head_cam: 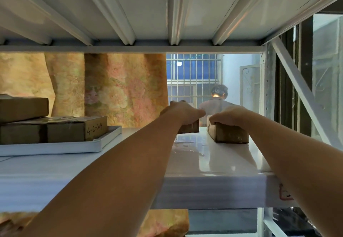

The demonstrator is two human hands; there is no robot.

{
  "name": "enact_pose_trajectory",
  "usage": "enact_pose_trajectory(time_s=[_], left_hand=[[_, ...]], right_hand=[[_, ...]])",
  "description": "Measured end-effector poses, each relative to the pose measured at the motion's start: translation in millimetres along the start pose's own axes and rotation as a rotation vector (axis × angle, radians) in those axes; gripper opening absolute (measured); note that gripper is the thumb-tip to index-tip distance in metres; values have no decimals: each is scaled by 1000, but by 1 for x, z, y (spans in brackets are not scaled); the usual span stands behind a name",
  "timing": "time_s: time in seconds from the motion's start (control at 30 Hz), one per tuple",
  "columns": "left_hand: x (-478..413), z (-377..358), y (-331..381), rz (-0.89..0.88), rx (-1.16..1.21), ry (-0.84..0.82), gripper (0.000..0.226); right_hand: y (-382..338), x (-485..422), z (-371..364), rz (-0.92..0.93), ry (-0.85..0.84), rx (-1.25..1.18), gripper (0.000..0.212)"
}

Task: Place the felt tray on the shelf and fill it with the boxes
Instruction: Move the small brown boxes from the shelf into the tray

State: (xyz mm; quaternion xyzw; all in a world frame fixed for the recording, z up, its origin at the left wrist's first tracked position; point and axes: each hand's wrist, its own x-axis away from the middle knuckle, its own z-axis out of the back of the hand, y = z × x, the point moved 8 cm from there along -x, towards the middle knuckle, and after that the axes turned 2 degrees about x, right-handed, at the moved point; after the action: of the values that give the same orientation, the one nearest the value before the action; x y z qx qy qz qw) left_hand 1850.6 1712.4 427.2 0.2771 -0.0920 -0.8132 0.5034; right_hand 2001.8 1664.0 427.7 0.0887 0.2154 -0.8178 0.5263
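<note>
A white tray (55, 147) lies on the left of the glossy white shelf (213, 158). It holds brown cardboard boxes: a low one marked "4-2-2024" (74, 129) and another stacked on top (22, 107). At the right back of the shelf my left hand (182, 111) grips a brown box (189, 129), which it mostly hides. Just right of that, my right hand (231, 114) grips a second brown box (230, 134) from above. Both boxes rest on the shelf surface, apart from the tray.
A shelf board with metal ribs (167, 14) hangs low overhead. A floral curtain (111, 88) hangs behind the shelf. A person (217, 101) stands beyond it by a barred window. A diagonal brace and upright (297, 92) close the right side.
</note>
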Motion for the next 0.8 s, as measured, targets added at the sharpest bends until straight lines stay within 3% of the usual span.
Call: enact_pose_trajectory(time_s=[0.07,0.2,0.27,0.4,0.5,0.57,0.7,0.8], left_hand=[[2,15,-2,-18,39,73,80],[4,41,-13,-62,128,144,77],[6,51,-22,-63,160,140,80],[10,76,-44,-64,119,144,78],[16,98,-61,-77,73,177,73],[25,112,-76,-68,14,205,78],[37,138,-108,-32,-80,214,93],[40,159,-134,-11,-141,206,75]], right_hand=[[0,4,8,-28,82,-72,39],[-7,6,25,-58,237,-216,56],[-21,9,34,-13,279,-239,55],[-59,12,43,74,290,-262,49],[-95,16,45,102,281,-271,59],[-119,21,45,108,286,-273,69],[-164,31,35,131,253,-277,69],[-195,37,30,160,239,-285,60]])
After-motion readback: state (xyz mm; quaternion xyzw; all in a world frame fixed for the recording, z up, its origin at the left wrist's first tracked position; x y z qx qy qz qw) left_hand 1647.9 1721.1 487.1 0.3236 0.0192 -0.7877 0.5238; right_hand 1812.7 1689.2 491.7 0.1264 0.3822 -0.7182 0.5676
